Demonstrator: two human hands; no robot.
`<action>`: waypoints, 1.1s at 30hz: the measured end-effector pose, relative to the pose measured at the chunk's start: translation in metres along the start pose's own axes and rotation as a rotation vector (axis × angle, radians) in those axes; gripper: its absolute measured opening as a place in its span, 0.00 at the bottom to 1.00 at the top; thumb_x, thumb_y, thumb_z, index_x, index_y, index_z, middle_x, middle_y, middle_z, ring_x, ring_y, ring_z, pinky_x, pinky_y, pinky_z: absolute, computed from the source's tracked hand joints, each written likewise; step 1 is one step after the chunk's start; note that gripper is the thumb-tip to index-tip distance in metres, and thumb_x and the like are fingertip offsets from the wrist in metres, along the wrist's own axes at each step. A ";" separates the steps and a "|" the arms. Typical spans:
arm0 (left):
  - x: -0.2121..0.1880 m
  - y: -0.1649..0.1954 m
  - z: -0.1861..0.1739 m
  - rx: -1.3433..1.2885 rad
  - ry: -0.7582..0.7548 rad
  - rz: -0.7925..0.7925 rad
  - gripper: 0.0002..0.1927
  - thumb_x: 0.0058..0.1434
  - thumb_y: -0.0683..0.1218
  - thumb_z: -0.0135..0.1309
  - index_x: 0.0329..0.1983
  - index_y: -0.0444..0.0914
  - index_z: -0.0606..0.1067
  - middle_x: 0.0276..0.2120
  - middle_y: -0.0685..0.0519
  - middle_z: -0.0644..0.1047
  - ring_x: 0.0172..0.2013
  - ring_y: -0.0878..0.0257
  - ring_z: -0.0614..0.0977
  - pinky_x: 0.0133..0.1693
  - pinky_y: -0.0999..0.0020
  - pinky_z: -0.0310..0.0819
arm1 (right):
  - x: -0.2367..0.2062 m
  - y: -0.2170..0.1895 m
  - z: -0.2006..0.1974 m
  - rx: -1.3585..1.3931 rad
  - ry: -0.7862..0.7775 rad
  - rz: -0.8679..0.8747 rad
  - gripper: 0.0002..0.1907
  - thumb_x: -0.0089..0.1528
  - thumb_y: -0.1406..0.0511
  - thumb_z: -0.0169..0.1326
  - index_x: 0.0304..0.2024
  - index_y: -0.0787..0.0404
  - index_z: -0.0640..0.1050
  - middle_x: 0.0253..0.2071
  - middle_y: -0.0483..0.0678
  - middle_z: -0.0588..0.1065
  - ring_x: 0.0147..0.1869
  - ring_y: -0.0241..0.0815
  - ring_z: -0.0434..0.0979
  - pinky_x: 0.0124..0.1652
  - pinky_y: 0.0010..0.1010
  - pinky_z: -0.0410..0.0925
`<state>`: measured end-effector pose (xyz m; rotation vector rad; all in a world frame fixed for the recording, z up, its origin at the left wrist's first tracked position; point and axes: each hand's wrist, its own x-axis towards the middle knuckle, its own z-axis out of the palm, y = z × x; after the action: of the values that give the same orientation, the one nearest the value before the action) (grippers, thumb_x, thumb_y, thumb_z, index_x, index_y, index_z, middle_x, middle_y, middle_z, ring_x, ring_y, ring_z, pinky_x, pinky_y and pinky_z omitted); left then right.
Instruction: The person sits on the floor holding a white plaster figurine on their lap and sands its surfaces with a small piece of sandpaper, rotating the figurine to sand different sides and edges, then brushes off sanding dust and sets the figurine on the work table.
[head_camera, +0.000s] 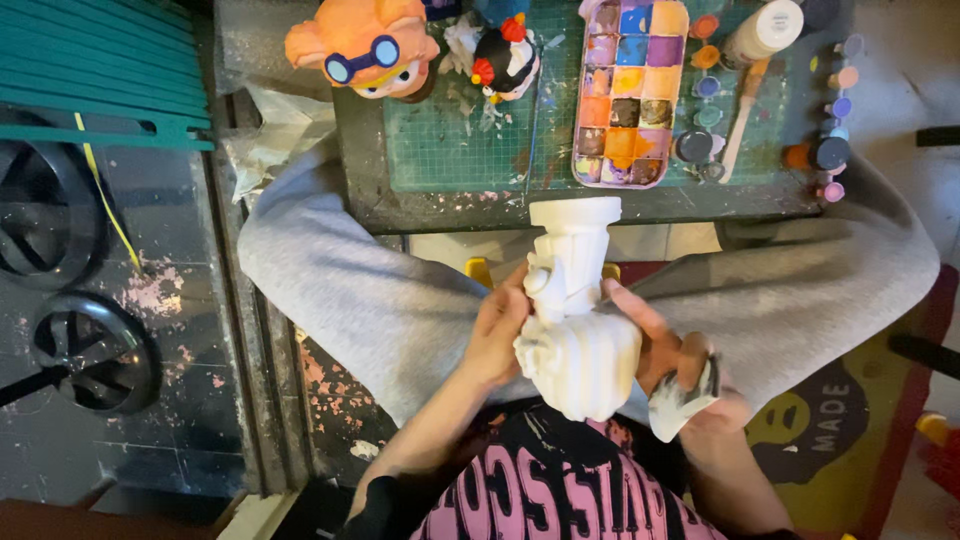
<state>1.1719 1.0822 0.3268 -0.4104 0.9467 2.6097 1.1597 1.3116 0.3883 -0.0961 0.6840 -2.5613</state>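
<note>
While the head view looks down over the lap, the left hand (497, 335) clasps a white plaster figure (575, 310) above the knees; the right hand (690, 385) props its side, fingers closed round a small sanding block (682, 400); figure's totally unpainted so far, paint palette (628, 92) sitting untouched on the table (450, 205) beyond.

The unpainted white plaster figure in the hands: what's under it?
Under the unpainted white plaster figure lie grey trouser legs. The left hand grips one side; the right hand, holding a small paint-stained sponge, supports the other. The lap directly beneath is covered.
</note>
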 end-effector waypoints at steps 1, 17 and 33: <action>0.001 0.008 -0.001 -0.132 0.015 -0.086 0.43 0.65 0.65 0.51 0.75 0.34 0.57 0.64 0.48 0.72 0.61 0.59 0.77 0.62 0.63 0.72 | 0.002 -0.002 0.002 -0.035 -0.022 0.014 0.10 0.63 0.56 0.61 0.32 0.53 0.79 0.81 0.71 0.46 0.84 0.74 0.42 0.74 0.67 0.41; 0.020 0.082 0.000 -0.188 -0.012 -0.776 0.32 0.62 0.51 0.63 0.66 0.31 0.70 0.52 0.44 0.80 0.48 0.59 0.84 0.50 0.63 0.80 | 0.030 -0.062 -0.002 -0.985 0.271 0.115 0.09 0.64 0.72 0.58 0.47 0.70 0.79 0.48 0.60 0.76 0.48 0.48 0.78 0.47 0.40 0.72; 0.012 0.084 0.031 -0.109 -0.035 -0.664 0.32 0.63 0.49 0.62 0.67 0.33 0.68 0.52 0.47 0.79 0.48 0.61 0.83 0.49 0.63 0.80 | 0.099 -0.040 0.023 -1.641 0.130 -0.204 0.12 0.60 0.71 0.69 0.43 0.68 0.81 0.41 0.51 0.78 0.41 0.37 0.77 0.38 0.24 0.68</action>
<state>1.1227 1.0443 0.3922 -0.5867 0.5310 2.0520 1.0593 1.2852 0.4220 -0.5177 2.6479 -1.4542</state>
